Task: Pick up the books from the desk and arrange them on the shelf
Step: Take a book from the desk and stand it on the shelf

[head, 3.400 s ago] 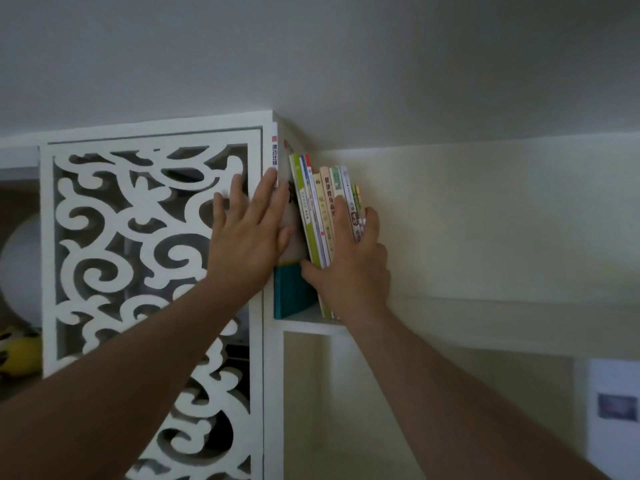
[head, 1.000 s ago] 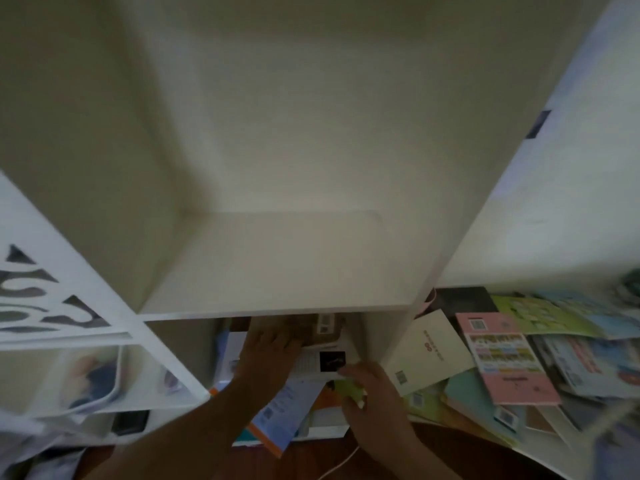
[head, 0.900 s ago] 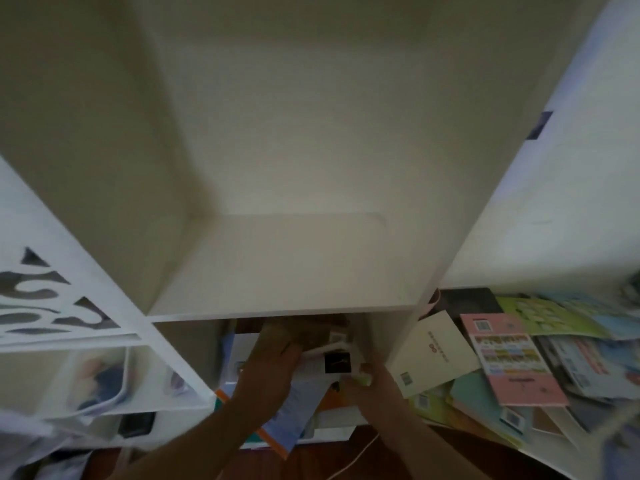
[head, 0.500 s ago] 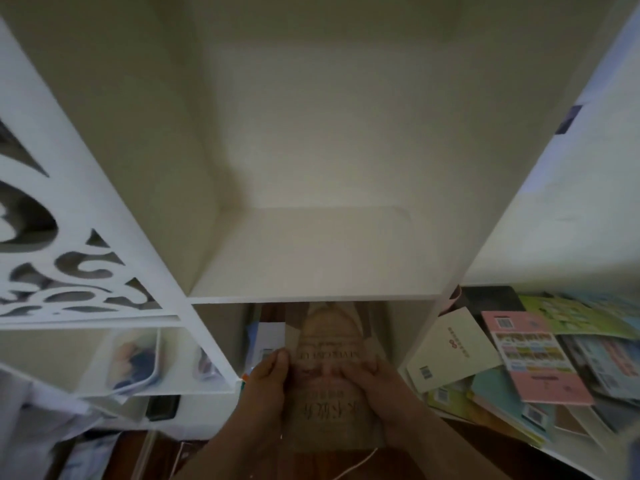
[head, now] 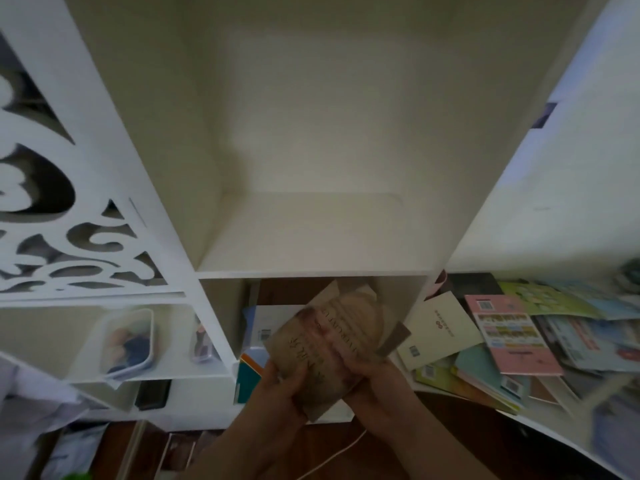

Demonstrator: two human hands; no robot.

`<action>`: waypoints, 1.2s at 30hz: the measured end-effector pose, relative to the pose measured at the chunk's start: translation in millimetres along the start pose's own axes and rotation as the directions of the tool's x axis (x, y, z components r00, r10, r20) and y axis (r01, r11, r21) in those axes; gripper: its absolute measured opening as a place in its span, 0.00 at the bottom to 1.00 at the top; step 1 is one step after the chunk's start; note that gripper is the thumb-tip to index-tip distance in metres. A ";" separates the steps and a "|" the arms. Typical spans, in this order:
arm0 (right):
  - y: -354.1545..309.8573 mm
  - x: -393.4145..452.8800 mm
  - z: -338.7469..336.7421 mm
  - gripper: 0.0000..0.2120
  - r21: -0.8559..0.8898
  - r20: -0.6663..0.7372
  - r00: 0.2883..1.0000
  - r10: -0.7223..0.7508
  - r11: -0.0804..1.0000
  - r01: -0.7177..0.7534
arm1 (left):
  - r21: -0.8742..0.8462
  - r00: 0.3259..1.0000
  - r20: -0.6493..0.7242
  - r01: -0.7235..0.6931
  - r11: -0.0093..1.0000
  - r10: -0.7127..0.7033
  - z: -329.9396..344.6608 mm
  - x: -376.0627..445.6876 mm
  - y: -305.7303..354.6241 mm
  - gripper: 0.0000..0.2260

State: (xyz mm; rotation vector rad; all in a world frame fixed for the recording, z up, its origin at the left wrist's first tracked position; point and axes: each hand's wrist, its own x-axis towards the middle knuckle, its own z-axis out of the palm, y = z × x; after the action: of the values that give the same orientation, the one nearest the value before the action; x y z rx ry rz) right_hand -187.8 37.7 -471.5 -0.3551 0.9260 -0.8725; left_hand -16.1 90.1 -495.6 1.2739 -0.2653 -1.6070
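A tan-covered book [head: 332,337] is held up in both hands below the shelf, tilted to the right. My left hand [head: 280,389] grips its lower left edge and my right hand [head: 381,382] grips its lower right edge. Above it is a bare white shelf compartment [head: 311,237]. More books lie on the desk: a cream one [head: 440,327], a pink one [head: 512,337], and several others spread to the right [head: 571,317]. A few books [head: 256,341] lie under the shelf behind the held one.
A carved white lattice panel [head: 69,220] stands at the left. Below it a clear plastic box [head: 121,344] sits in a side compartment. A white cable [head: 332,455] runs over the dark wooden desk by my arms.
The view dropped from the top shelf to the desk. Both hands took the tan book from under the shelf, lifted it and turned it towards the right.
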 end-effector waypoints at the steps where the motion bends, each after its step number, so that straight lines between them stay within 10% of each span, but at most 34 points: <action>1: -2.9 -5.4 -5.8 0.23 -0.015 -0.009 0.999 0.039 0.999 -0.039 | 0.068 0.999 -0.032 -0.015 0.998 0.017 0.8 -2.2 1.6 0.20; 9: -88.9 -71.7 -32.5 0.41 -0.258 0.263 0.931 0.253 0.948 -0.185 | 0.542 0.951 0.253 -0.290 0.789 0.175 -7.8 -45.3 94.7 0.21; 11: -107.2 -84.2 -20.9 0.28 -0.478 0.240 0.932 0.273 0.868 -0.131 | 0.633 0.935 0.311 -0.336 0.698 0.168 18.2 -58.1 113.2 0.18; 13: -119.4 -92.6 -8.7 0.14 -0.632 0.262 0.915 0.308 0.771 -0.079 | 0.644 0.922 0.288 -0.386 0.660 0.258 47.6 -58.8 119.1 0.17; 16: -114.0 -87.2 -10.0 0.18 -0.720 0.322 0.917 0.233 0.689 0.078 | 0.429 0.928 0.018 -0.343 0.836 0.371 77.9 -52.9 108.6 0.20; 19: -105.4 -89.0 -12.6 0.18 -0.638 0.354 0.934 -0.034 0.722 0.268 | 0.044 0.983 0.034 -0.179 0.983 0.178 94.0 -63.7 88.5 0.25; 23: -127.2 -102.7 -10.2 0.18 -0.525 0.389 0.900 -0.195 0.756 0.391 | -0.176 0.905 0.419 -0.001 0.984 0.076 98.6 -101.8 62.5 0.45; 36: -262.2 -182.7 103.2 0.22 -0.161 0.650 0.531 -0.544 0.585 0.795 | 0.102 0.706 0.435 -0.655 0.749 0.559 180.2 -216.1 166.2 0.23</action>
State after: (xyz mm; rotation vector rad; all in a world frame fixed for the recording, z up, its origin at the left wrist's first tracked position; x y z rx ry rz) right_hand -289.6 9.6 -152.7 -1.3987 0.3949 -1.1926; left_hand -87.7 116.7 -177.9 0.8890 -1.0616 -1.2264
